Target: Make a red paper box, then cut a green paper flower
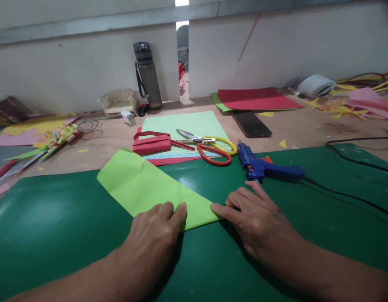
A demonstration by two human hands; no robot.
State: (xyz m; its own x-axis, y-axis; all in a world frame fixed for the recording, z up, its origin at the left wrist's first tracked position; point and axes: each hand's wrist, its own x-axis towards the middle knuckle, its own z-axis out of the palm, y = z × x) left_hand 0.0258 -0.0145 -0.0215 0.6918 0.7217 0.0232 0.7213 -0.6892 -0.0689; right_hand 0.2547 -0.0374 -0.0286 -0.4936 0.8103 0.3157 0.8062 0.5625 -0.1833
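A sheet of bright green paper (150, 180), folded along its near edge and slightly creased, lies slanted on the dark green mat. My left hand (158, 230) has its fingers curled at the near edge, thumb pressing on top of the paper. At the right-hand tip of the same paper, my right hand (255, 218) pinches the corner between thumb and bent fingers. The undersides of both hands are hidden. Just beyond my right hand rests a blue glue gun (259, 165). Scissors (209, 144) with one red and one yellow handle lie past the paper.
A folded red paper piece (153, 144) lies on pale sheets (184, 121). Behind are a dark bottle (150, 79), a tiny woven sofa (120, 100), a phone (250, 123) and red paper (259, 98). A black cord (347, 195) crosses the right side; paper scraps lie at both sides.
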